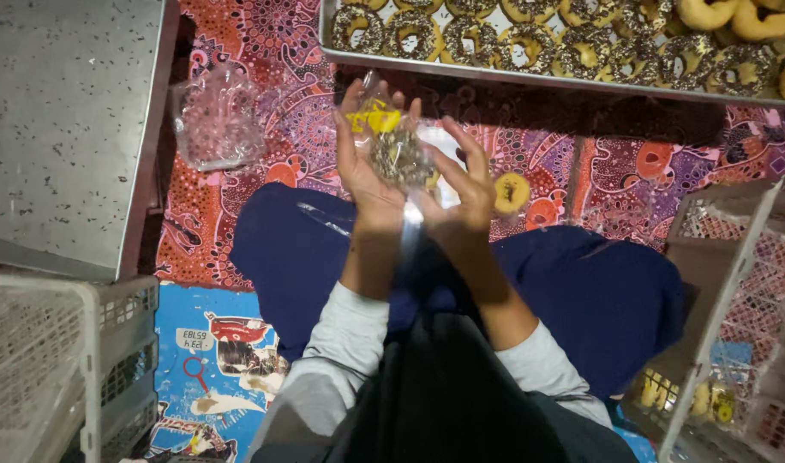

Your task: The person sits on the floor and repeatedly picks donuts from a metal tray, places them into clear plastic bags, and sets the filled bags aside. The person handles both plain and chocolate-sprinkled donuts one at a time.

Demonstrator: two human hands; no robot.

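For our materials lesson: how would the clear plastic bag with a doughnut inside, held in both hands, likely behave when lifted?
The clear plastic bag looks thin and crinkled, so probably floppy and slippery. The left hand and right hand cup it, suggesting it sags. Its sprinkled doughnut likely squashes easily.

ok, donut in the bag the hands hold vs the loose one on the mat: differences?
The bagged donut is sprinkle-topped and dark; the loose donut is plain yellow. The bagged one is wrapped in clear plastic, between left hand and right hand; the loose one lies bare on the patterned mat. Both are ring-shaped.

Pale grey sleeves pushed up the forearms, dark navy garment over the lap.
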